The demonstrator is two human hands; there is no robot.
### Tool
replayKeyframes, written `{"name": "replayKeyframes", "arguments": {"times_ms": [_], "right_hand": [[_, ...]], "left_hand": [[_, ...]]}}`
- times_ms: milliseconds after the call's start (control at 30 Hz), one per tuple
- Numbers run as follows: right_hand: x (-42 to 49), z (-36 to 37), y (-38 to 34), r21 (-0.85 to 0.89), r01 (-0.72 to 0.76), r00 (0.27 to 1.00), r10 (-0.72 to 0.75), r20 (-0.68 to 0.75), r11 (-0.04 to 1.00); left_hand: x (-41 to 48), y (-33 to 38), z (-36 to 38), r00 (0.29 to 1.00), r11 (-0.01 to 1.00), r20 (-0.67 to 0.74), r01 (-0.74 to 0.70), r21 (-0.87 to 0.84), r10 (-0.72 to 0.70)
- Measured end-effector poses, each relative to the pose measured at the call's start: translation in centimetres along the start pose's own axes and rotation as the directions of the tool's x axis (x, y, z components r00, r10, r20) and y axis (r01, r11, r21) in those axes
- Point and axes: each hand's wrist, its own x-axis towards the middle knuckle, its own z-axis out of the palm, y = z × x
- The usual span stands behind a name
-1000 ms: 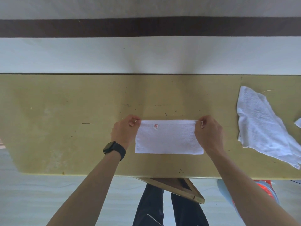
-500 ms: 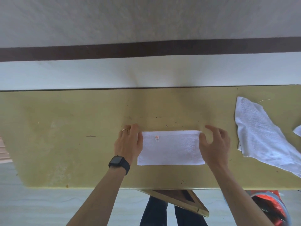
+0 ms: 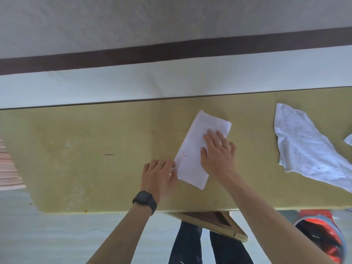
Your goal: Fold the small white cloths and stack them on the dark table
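Down at the lower right, a round tub (image 3: pixel 342 246) with a pale blue rim sat on the floor beside the table (image 3: pixel 95 140). It held something crumpled in red-orange and black (image 3: pixel 327 242). I could not make out what that was, and the picture's edge cut off part of the tub.

On the table the folded white cloth (image 3: pixel 190 141) lay as a long rectangle, turned at a slant, a small red mark near its near end. My right hand (image 3: pixel 219 155) lay flat on it, fingers straight and spread, covering its right side. My left hand (image 3: pixel 158 174) was apart from the right, at the cloth's near left corner, knuckles bent, fingertips against the edge. Whether it pinched the cloth or only touched it I could not tell.

Well to the right a loose cloth (image 3: pixel 301 141) lay rumpled and unfolded, its far end running out of view. Beside it, only a white scrap (image 3: pixel 349 139) showed at the frame's edge. A wooden frame (image 3: pixel 209 223) jutted from under the table's near edge, partly hiding my legs (image 3: pixel 186 244).
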Motion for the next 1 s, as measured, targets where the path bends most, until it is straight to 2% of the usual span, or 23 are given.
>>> {"name": "replayKeyframes", "arguments": {"times_ms": [100, 200, 267, 333, 400, 467, 567, 667, 767, 900, 1000], "right_hand": [[0.8, 0.3, 0.2, -0.073, 0.157, 0.988, -0.157, 0.016, 0.985], [-2.3, 0.7, 1.7, 0.017, 0.214, 0.964, -0.209, -0.165, 0.977], [-5.7, 1.9, 3.2, 0.057, 0.271, 0.94, -0.252, -0.23, 0.961], [-9.1, 3.7, 4.6, 0.018, 0.363, 0.909, -0.35, -0.227, 0.932], [-11.4, 5.3, 5.6, -0.029, 0.404, 0.899, -0.403, -0.175, 0.914], [-13.2, 6.5, 6.2, -0.062, 0.419, 0.896, -0.424, -0.135, 0.906], [-14.9, 7.9, 6.6, -0.127, 0.453, 0.852, -0.471, -0.229, 0.882], [-15.4, 8.3, 6.5, -0.142, 0.465, 0.831, -0.486, -0.271, 0.874], [-15.0, 8.0, 6.7, -0.132, 0.482, 0.828, -0.499, -0.254, 0.866], [-15.0, 6.3, 7.5, -0.001, 0.533, 0.827, -0.521, -0.213, 0.846], [-14.6, 4.5, 7.6, 0.191, 0.444, 0.893, -0.414, -0.176, 0.875]], "left_hand": [[-1.8, 2.2, 0.3, 0.997, 0.998, 0.063, -0.045, 0.039, 0.042], [-2.7, 2.5, 0.6, 0.994, 0.994, -0.043, -0.096, 0.048, 0.099], [-3.5, 2.1, 1.3, 0.971, 0.975, -0.093, -0.22, 0.019, 0.22], [-4.2, 1.5, 2.2, 0.93, 0.931, -0.052, -0.365, -0.003, 0.364], [-5.2, 1.3, 3.0, 0.9, 0.901, 0.026, -0.434, 0.0, 0.434], [-6.7, 1.5, 3.3, 0.89, 0.891, 0.072, -0.452, 0.031, 0.449], [-9.1, 2.5, 3.2, 0.882, 0.876, -0.015, -0.466, 0.128, 0.471], [-9.9, 3.3, 2.6, 0.9, 0.896, -0.024, -0.429, 0.118, 0.434], [-10.1, 3.0, 2.3, 0.883, 0.88, -0.019, -0.466, 0.095, 0.469], [-9.3, 1.7, 1.3, 0.87, 0.87, 0.039, -0.489, -0.064, 0.492], [-7.3, 2.4, -1.2, 0.931, 0.915, 0.076, -0.333, -0.226, 0.357]]}}
